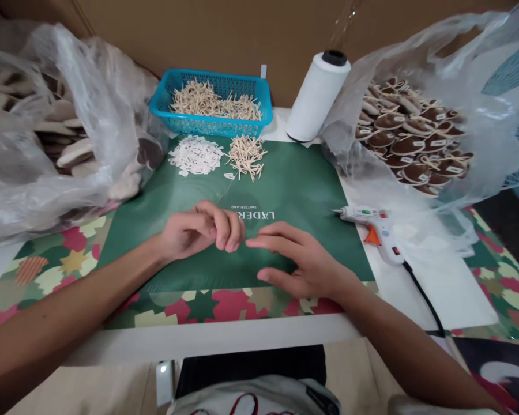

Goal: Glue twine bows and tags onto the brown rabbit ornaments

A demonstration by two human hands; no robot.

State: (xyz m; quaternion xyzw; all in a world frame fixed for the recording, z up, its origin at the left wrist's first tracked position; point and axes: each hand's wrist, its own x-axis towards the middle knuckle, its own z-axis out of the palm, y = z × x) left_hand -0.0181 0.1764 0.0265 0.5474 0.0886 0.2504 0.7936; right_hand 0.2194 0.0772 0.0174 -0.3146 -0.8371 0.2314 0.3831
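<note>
My left hand (203, 229) hovers over the green mat (303, 178), its fingers curled in and side by side. Whatever it may hold is hidden behind the fingers. Close to its fingertips is my right hand (300, 256), thumb and fingers apart, with nothing visible between them. Beyond the hands lie a pile of small white labels (195, 154) and a smaller pile of cream cord bows (245, 154). One single label (229, 176) sits just in front of the piles. To the right a white glue gun (374, 222) with an orange trigger rests on its side, nozzle towards the mat.
A blue basket (211, 124) of cord bows stands at the back, beside a leaning white thread cone (318, 95). Plastic bags flank the mat: the left bag (125, 92) has soft beige-brown pieces, the right bag (493, 144) brown labelled pieces with bows. A black cable (426, 300) trails from the gun.
</note>
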